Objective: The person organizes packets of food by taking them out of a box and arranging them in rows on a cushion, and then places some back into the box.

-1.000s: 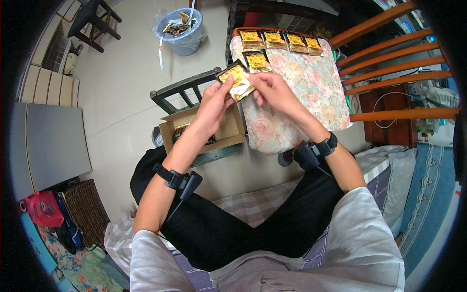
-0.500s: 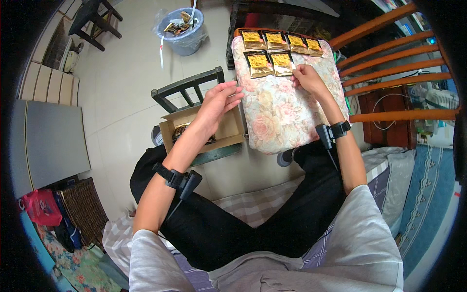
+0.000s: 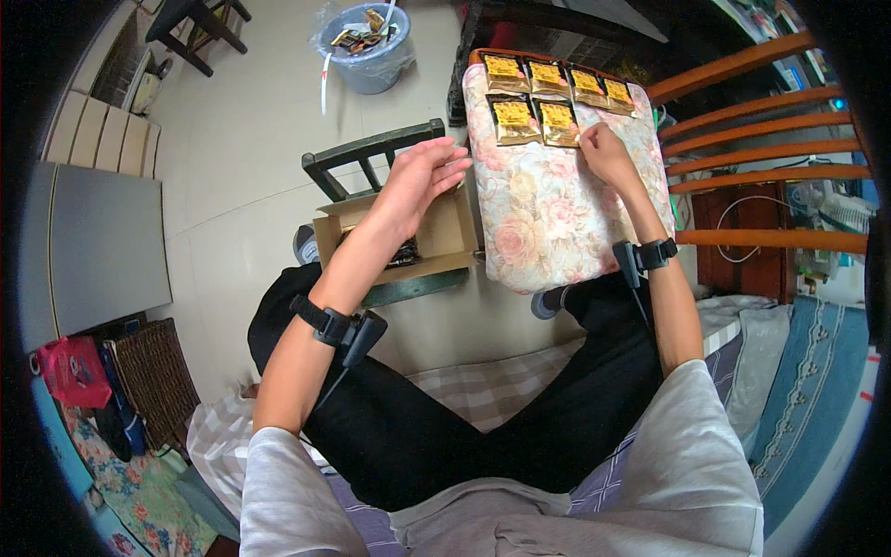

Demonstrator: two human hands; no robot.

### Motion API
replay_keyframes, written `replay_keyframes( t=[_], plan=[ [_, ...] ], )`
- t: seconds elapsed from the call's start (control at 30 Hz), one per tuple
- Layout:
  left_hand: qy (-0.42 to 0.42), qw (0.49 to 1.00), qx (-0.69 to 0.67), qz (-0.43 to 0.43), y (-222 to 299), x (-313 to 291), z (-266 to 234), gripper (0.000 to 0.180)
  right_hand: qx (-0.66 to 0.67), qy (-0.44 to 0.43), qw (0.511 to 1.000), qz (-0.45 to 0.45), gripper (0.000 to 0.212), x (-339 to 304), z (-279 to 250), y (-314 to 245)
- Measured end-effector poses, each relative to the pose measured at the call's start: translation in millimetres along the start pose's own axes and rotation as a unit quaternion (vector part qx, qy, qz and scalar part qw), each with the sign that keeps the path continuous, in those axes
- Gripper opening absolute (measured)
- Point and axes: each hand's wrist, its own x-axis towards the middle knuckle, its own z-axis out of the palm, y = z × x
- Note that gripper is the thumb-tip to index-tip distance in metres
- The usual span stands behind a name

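Black-and-gold packets with yellow labels lie in two rows on a flower-patterned seat cushion (image 3: 548, 213). Several fill the far row, such as the far-left packet (image 3: 506, 72). Nearer are two more, a left packet (image 3: 515, 121) and a right packet (image 3: 558, 123). My right hand (image 3: 608, 153) pinches at the right edge of that nearer right packet, thumb and forefinger closed. Over the cushion's left edge hovers my left hand (image 3: 422, 181), its fingers stretched out and holding nothing. Below it stands an open cardboard box (image 3: 445, 243) with dark packets inside, partly hidden by my forearm.
The box rests on a small dark green chair (image 3: 371, 148). A blue bucket (image 3: 376, 76) lined with clear plastic holds wrappers on the tiled floor. Orange wooden slats (image 3: 761, 139) rise along the cushion's right side. A dark stool (image 3: 195, 37) stands far left.
The view has shifted slightly, so the cushion, chair and bucket appear farther right. Both hands keep nearly the same places over the cushion, and the packets have not been rearranged.
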Motion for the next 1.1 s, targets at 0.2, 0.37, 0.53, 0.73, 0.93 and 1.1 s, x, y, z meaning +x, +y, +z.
replay_keyframes(
  t=[0.2, 0.37, 0.53, 0.73, 0.93, 1.1],
  plan=[
    [0.036, 0.998, -0.020, 0.057, 25.3, 4.4, -15.4, 0.038, 0.002, 0.090, 0.989, -0.122, 0.024, -21.8, 9.6, -53.1],
    [0.078, 0.992, -0.045, 0.092, 40.3, -2.1, -36.1, 0.038, 0.092, -0.023, 0.970, -0.223, 0.015, -93.4, 82.1, -140.8],
    [0.087, 0.989, -0.058, 0.103, 44.7, -10.6, -45.4, 0.038, -0.134, -0.171, 0.897, -0.384, 0.039, -133.2, 167.9, -146.9],
    [0.085, 0.990, -0.055, 0.098, 47.2, -19.1, -52.1, 0.037, -0.208, -0.191, 0.865, -0.414, 0.063, -130.5, 249.5, -115.9],
    [0.075, 0.988, -0.078, 0.112, 52.6, -32.3, -56.4, 0.033, -0.332, -0.195, 0.838, -0.386, 0.082, -103.6, 290.2, -123.1],
    [0.075, 0.986, -0.087, 0.121, 56.5, -38.5, -57.6, 0.032, -0.369, -0.212, 0.824, -0.373, 0.085, -97.4, 306.5, -128.9]
  ],
)
